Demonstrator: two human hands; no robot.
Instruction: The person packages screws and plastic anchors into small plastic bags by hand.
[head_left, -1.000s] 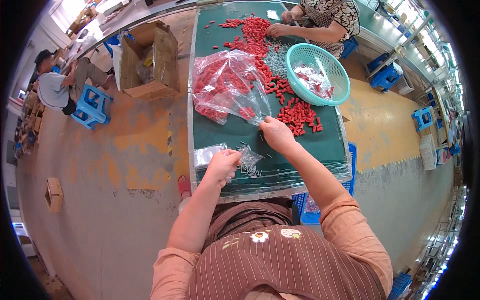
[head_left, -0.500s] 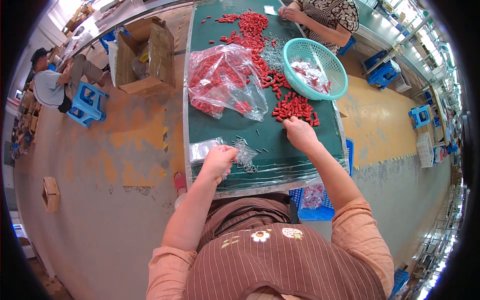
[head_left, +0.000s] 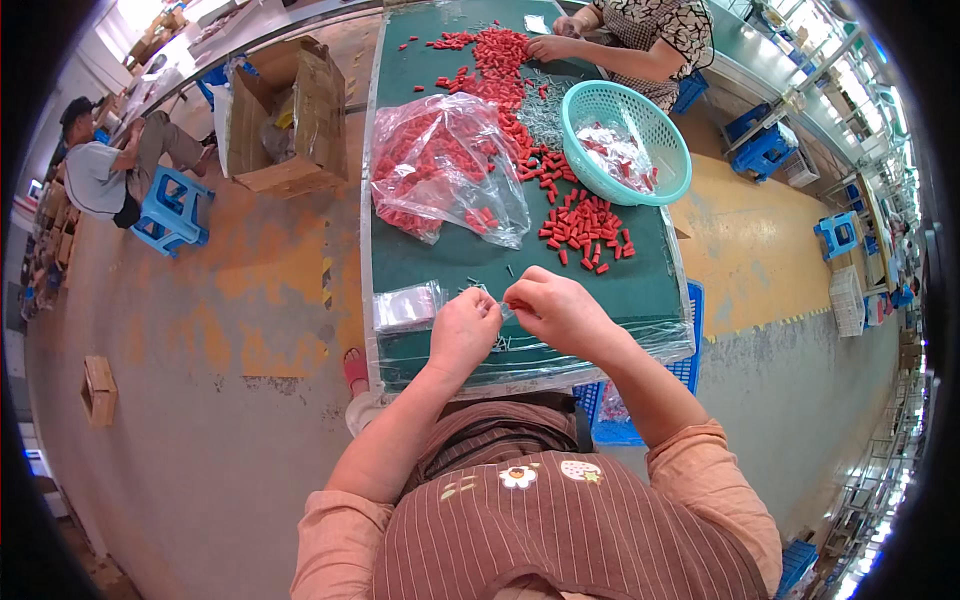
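At the near end of the green table, my left hand point(head_left: 464, 330) is closed, pinching a small clear plastic bag point(head_left: 504, 313), mostly hidden by my fingers. My right hand point(head_left: 560, 310) meets it there, fingers closed on a short red plastic plug point(head_left: 517, 304) at the bag. Beneath and around my hands lie loose grey screws point(head_left: 501, 344), partly covered. Left of my left hand is a stack of flat clear bags point(head_left: 405, 307). Beyond my right hand spreads a pile of red plugs point(head_left: 582, 228).
A large clear bag of red plugs point(head_left: 450, 165) lies farther left. A turquoise basket point(head_left: 668, 180) with filled packets stands on the right. Across the table point(head_left: 410, 265) a co-worker's hands point(head_left: 560, 42) reach toward more plugs. A blue crate point(head_left: 615, 430) is below the near edge.
My right hand has come from the red pile back toward my left hand, carrying a red plug. My left hand has shifted slightly right with the bag. The co-worker's hand has moved toward the plugs.
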